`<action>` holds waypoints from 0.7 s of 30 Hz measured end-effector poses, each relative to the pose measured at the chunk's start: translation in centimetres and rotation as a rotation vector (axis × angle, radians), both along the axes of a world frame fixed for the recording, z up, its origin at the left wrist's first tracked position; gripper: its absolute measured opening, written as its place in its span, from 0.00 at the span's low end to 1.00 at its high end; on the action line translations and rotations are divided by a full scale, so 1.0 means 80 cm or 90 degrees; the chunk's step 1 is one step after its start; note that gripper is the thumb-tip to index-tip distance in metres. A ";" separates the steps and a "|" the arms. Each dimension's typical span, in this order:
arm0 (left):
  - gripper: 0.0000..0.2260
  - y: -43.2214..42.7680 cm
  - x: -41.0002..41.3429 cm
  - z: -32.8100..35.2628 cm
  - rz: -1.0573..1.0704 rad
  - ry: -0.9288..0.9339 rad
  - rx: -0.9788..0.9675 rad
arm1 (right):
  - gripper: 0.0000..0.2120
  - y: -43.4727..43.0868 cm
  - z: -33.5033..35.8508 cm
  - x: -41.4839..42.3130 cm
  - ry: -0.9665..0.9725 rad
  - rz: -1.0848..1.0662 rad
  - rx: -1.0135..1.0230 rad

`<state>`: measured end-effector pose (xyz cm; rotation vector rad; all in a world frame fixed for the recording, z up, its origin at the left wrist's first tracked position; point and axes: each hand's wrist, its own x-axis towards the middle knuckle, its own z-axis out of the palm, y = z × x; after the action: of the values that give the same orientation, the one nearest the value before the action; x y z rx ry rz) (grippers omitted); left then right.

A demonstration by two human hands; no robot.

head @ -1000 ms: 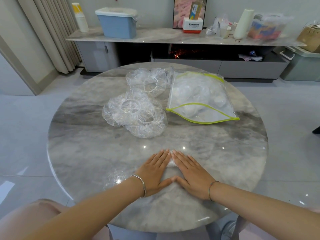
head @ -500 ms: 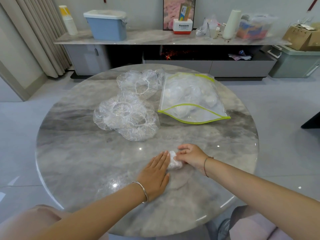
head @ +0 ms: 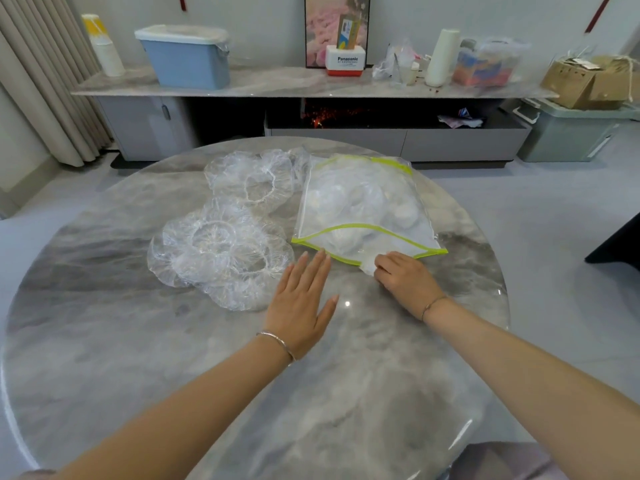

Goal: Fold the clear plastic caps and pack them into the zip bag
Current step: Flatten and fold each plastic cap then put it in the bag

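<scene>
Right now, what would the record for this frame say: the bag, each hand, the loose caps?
bag: lying on the table, mouth open toward the person, packed caps inside
left hand: open, flat, fingertips by the bag's near edge
right hand: fingers curled on a folded cap at the bag's mouth
loose caps: heaped left of the bag, unfolded
</scene>
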<state>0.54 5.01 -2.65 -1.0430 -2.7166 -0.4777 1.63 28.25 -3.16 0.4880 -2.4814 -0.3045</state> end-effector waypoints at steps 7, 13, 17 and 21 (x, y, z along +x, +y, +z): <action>0.34 0.064 -0.078 0.007 0.068 -0.020 -0.083 | 0.08 0.015 -0.012 -0.020 -0.142 -0.154 -0.170; 0.22 0.082 -0.121 0.000 0.118 -0.109 -0.087 | 0.24 -0.015 -0.028 -0.045 -0.355 -0.292 -0.291; 0.22 0.074 -0.127 0.002 0.131 -0.094 -0.081 | 0.33 -0.005 -0.022 -0.090 -0.359 -0.361 -0.321; 0.27 0.051 -0.117 -0.007 0.142 -0.089 -0.122 | 0.33 -0.018 -0.022 -0.076 -0.351 -0.350 -0.273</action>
<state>-8.79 9.08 -3.23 -0.7570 -3.0050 -0.2658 -4.41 26.81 -4.90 -0.3481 -3.0696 0.1884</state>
